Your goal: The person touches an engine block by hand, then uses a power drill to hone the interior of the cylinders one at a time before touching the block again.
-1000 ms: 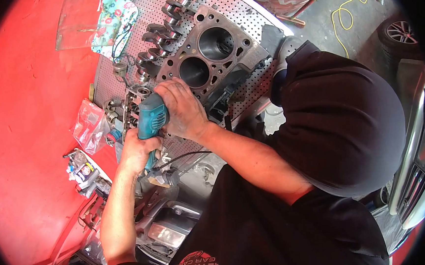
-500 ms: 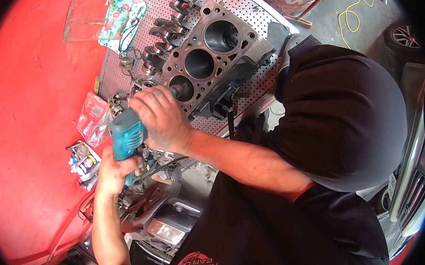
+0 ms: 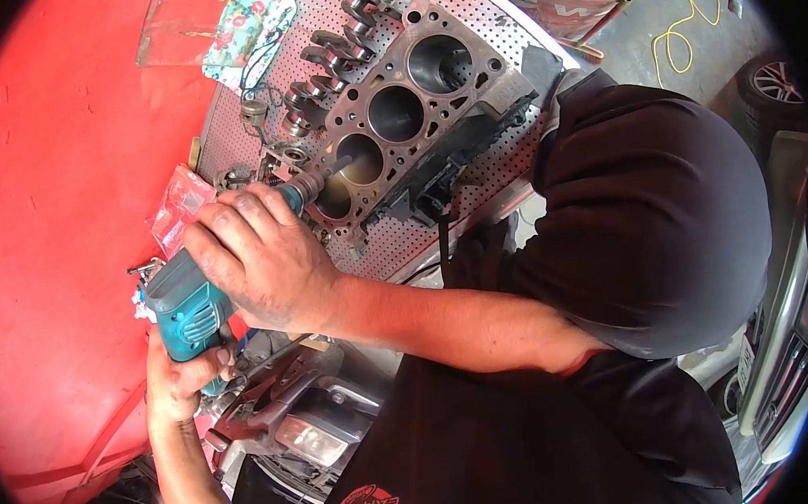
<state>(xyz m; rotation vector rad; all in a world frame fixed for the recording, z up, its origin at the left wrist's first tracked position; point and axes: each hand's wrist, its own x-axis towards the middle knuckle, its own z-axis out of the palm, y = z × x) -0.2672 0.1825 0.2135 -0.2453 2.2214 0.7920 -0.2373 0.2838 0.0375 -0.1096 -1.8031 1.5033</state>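
A teal power drill [image 3: 192,309] is in both my hands. My left hand [image 3: 183,370] is wrapped round its handle, and my right hand [image 3: 269,261] is clasped over the top of its body. From the chuck [image 3: 304,188] a thin shaft [image 3: 338,167] reaches over the cylinder bores of the engine block [image 3: 375,174]. I cannot make out the shaft's far end. Several open bores show in the block's top face. A crankshaft [image 3: 327,56] lies along the block's far side.
The perforated metal table [image 3: 227,138] carries the block, with a piston [image 3: 254,113] and small parts beside it. A red panel [image 3: 54,211] fills the left. A large black-cloth form [image 3: 654,216] covers the right. A yellow cord [image 3: 679,31] lies on the floor.
Both hands and the drill have drawn back, down and left. More of the chuck and shaft now shows outside the bore. The block sits slightly farther right in view.
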